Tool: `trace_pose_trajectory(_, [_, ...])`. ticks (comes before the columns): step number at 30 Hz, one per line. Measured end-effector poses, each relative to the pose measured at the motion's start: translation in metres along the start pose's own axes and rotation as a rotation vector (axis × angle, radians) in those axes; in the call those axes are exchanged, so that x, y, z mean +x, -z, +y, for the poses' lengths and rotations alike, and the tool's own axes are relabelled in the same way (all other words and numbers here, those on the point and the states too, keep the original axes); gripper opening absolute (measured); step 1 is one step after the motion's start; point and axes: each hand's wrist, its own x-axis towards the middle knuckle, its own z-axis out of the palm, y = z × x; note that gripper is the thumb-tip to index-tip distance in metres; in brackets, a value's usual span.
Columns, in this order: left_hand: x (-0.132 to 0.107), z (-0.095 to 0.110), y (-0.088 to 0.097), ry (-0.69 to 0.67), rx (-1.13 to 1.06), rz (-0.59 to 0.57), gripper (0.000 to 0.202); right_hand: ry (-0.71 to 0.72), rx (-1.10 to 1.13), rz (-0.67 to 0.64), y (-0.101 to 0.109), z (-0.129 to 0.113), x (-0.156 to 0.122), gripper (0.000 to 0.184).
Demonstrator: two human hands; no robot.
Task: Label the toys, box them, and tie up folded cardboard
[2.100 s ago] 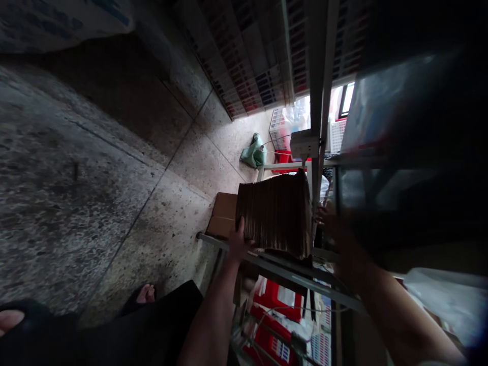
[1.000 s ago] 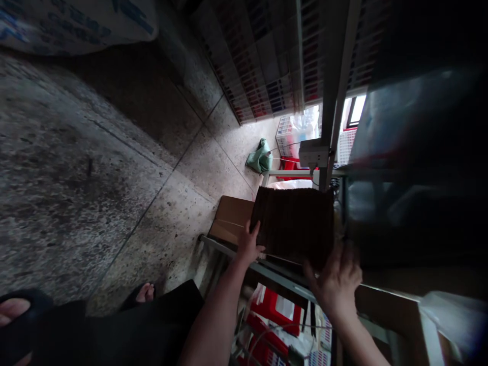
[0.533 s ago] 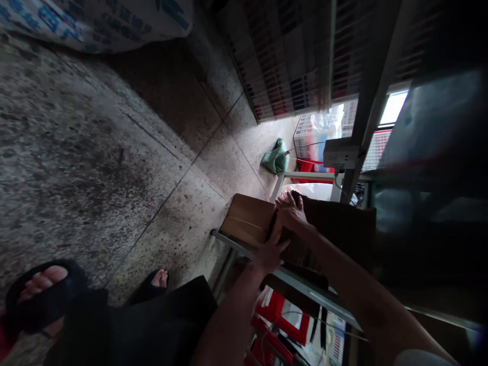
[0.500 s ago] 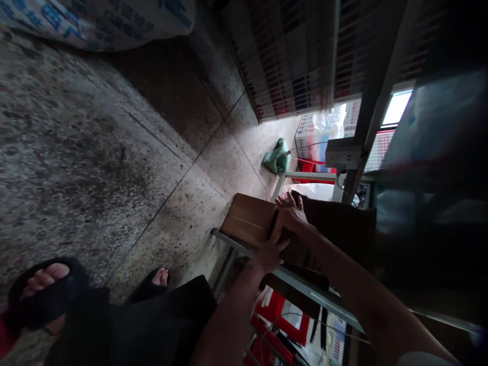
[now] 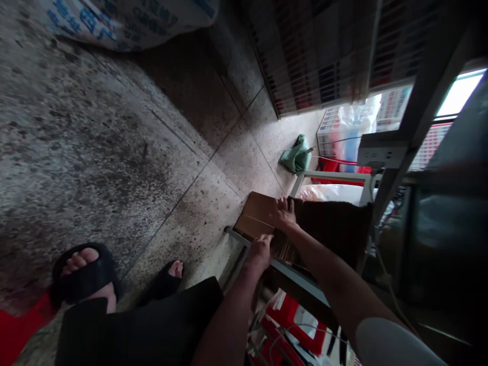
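Note:
A brown cardboard box (image 5: 256, 209) sits low on a metal frame, and a darker cardboard piece (image 5: 331, 223) adjoins it on the right. Whether both belong to one box I cannot tell. My right hand (image 5: 284, 214) lies on the cardboard where the two parts meet, its fingers spread. Just below it, my left hand (image 5: 261, 250) is closed at the near edge of the cardboard, fingers curled in. What lies under those fingers is partly hidden.
A grey metal rail (image 5: 301, 282) runs beneath the cardboard, with red and white items (image 5: 297, 317) below. Beyond lie a green bag (image 5: 297, 154) and a power strip (image 5: 383, 150) with cords. Stacked crates (image 5: 312, 61) stand above; a printed white sack (image 5: 141, 20) rests upper left.
My left hand has gone from spread fingers to curled ones at the cardboard edge. My right hand remains on the cardboard, while the whole view has shifted somewhat.

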Motion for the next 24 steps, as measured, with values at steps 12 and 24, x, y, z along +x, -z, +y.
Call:
trace_pose_trajectory(12, [-0.003, -0.003, -0.002, 0.032, 0.096, -0.012, 0.048, 0.119, 0.095, -0.263, -0.076, 0.082, -0.022, 0.086])
trace_pose_trajectory(24, [-0.078, 0.023, 0.008, 0.057, 0.275, 0.031, 0.035, 0.224, 0.301, 0.28, 0.006, -0.059, -0.043, 0.051])
